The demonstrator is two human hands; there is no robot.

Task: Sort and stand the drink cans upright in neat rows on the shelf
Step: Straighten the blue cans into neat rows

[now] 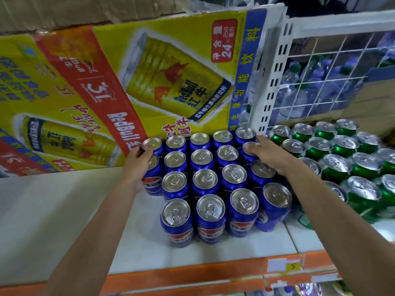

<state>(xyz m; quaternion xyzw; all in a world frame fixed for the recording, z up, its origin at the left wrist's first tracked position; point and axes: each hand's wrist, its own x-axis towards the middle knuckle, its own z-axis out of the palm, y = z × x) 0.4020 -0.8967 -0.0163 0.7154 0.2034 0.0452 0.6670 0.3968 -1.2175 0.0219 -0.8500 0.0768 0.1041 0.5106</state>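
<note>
**Blue block almost squared; left column short**

Orange price strip edges the white shelf, where the blue cans all stand upright in tidy rows against a Red Bull carton. The green cans stand upright just beside them on the right, sorted by colour but in looser, slanting lines. The left hand curls its fingers and thumb round the end can of the leftmost column, which holds only two cans. The right hand lies palm-down with fairly straight fingers across lids at the block's back right, gripping nothing. Most of the work looks done; filling that column and straightening the green rows likely remain.
</note>
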